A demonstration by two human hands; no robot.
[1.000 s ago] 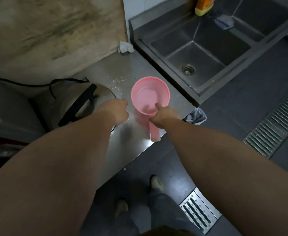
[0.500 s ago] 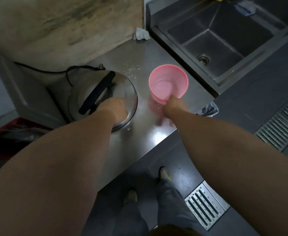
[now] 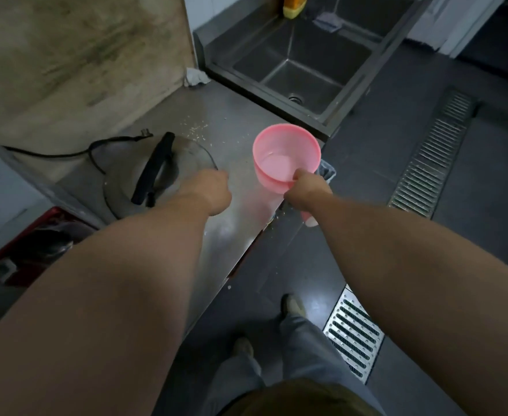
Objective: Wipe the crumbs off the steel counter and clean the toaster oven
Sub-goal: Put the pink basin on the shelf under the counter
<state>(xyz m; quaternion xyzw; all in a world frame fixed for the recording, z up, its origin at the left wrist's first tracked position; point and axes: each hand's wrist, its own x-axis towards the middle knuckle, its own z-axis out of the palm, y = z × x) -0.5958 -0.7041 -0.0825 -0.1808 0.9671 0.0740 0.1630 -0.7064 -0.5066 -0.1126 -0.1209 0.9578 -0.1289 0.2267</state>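
The steel counter [image 3: 234, 127] carries a scatter of pale crumbs [image 3: 195, 127] behind a round steel pot lid [image 3: 186, 157] with a black handle. My left hand [image 3: 212, 189] rests low on the counter just right of the lid, knuckles forward, with its fingers hidden under it. My right hand [image 3: 308, 189] grips the handle of a pink plastic scoop [image 3: 285, 157], thumb at the rim. The scoop's bowl sits at the counter's right edge, mouth up. No toaster oven is visible.
A steel sink [image 3: 300, 73] lies beyond the counter, with a yellow bottle [image 3: 293, 6] on its back ledge. A white rag [image 3: 195, 76] lies at the wall, and a grey cloth [image 3: 326, 171] hangs beside the scoop. Floor drain grates [image 3: 354, 328] are to the right.
My right hand has drawn the pink scoop rightward to the counter's edge. My left hand has come off the pot lid onto the bare steel toward the scoop.
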